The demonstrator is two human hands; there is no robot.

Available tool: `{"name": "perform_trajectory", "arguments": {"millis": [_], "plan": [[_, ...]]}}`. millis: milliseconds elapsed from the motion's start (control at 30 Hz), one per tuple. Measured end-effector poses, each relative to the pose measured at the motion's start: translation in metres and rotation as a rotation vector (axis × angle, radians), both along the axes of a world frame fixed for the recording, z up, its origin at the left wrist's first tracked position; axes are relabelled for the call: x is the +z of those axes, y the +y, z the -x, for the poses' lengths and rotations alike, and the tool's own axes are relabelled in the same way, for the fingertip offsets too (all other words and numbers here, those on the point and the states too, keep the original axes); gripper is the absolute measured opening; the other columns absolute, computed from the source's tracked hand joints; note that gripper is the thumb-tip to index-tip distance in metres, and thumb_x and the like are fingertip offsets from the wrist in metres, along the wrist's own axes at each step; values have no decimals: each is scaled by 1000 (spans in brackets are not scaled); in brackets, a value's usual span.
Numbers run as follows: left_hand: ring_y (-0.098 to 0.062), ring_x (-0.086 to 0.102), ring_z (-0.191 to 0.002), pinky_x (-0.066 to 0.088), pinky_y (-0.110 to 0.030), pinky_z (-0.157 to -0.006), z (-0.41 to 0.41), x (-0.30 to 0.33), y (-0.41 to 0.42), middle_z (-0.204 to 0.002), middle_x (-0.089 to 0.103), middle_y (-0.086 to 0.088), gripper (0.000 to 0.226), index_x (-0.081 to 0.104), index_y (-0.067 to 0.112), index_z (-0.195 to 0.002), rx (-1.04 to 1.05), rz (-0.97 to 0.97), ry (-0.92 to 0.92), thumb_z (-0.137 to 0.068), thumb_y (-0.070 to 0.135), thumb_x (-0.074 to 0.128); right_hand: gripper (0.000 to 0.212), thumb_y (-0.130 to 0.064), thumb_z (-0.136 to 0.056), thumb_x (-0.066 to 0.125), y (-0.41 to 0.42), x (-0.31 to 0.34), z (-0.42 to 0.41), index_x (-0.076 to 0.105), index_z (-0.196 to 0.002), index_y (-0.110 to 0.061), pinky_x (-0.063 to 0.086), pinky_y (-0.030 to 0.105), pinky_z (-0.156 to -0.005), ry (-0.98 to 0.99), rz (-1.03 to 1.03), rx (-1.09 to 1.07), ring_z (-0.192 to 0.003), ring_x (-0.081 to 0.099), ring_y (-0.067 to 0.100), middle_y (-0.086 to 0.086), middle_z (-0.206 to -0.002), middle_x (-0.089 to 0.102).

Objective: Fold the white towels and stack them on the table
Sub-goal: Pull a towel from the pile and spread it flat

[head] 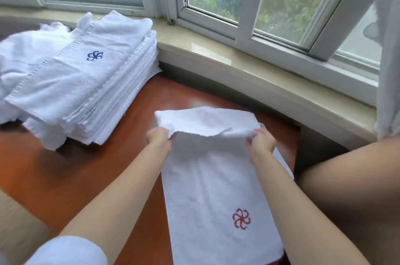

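Towel point(214, 180) — fold pinched, both hands' fingers point(258, 132)

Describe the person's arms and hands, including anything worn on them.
Both forearms are bare, with no watch, bracelet or gloves. The left hand and right hand show no rings that I can make out. A white short sleeve covers the left upper arm.

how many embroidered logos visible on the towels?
2. A blue logo on the top towel of the stack at left; a red logo on the towel both hands hold. Others may be hidden inside the stack.
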State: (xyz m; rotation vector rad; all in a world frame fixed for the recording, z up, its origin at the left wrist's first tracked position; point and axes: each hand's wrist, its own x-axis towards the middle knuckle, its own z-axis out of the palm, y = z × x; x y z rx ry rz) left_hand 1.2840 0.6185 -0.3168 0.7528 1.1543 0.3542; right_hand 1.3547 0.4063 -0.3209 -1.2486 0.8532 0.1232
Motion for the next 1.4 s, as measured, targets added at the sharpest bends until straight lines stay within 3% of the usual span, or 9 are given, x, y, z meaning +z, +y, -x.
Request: {"name": "perform_trajectory", "arguments": {"millis": [133,233,367,500,567,700,867,1067,1400], "plan": [[-13,68,-72,58,-26,-62,44,34,-29,-88,68,-4,18,64,5,-109,158,-301,-222,-95,2,53,34,-2,-80,46,-29,54,4,71,-66,-22,50,25,-62,-476,-49,-23,-69,60,18,-2,-72,63],[-14,64,-72,55,-19,-56,99,10,-79,-84,65,-3,16,64,7,-106,193,-260,-105,-97,5,51,17,-18,-82,57,-73,36,38,73,-76,-20,53,23,-67,-338,-81,-46,-80,69,18,-3,-83,71],[-15,50,-58,44,-18,-44,157,-29,-143,-70,54,-4,19,61,4,-100,205,-178,181,-95,0,43,20,-1,-94,50,-119,-19,87,62,-110,-3,47,30,-68,54,118,233,-90,53,23,10,-103,55],[-18,60,-79,51,-30,-72,184,-15,-159,-91,63,-5,28,62,2,-111,275,-422,129,-99,18,43,57,3,-87,59,-141,6,97,42,-140,-12,46,23,-85,-287,73,55,-105,53,18,9,-130,51],[-5,62,-77,52,-17,-64,200,-9,-174,-90,64,9,22,62,14,-104,365,-487,102,-99,27,45,65,-1,-85,60,-155,21,103,38,-143,-19,43,21,-94,-421,143,43,-120,47,13,1,-139,45],[-31,55,-106,47,-34,-87,237,-46,-211,-113,61,-5,32,65,9,-106,126,-413,550,-93,31,46,53,2,-91,45,-190,-25,142,37,-143,-6,46,22,-78,-90,36,1,-112,56,21,10,-133,53],[-33,37,-123,39,-43,-96,267,-72,-234,-139,40,-10,42,62,3,-121,-121,-397,818,-93,31,48,36,-7,-98,48,-210,-77,181,49,-133,-1,47,32,-93,314,-63,193,-112,58,27,15,-135,54],[-24,53,-78,43,-31,-72,269,-76,-218,-79,57,-4,12,62,7,-82,-113,-271,537,-85,18,66,52,-37,-91,60,-207,-94,197,49,-137,-15,39,37,-101,531,-288,304,-117,53,26,9,-129,53],[-14,57,-73,49,-29,-75,276,-78,-204,-81,62,0,14,62,10,-75,208,-299,293,-82,14,73,39,-25,-93,59,-196,-80,181,59,-131,-21,51,46,-93,229,-757,150,-112,64,30,5,-123,67]]}}
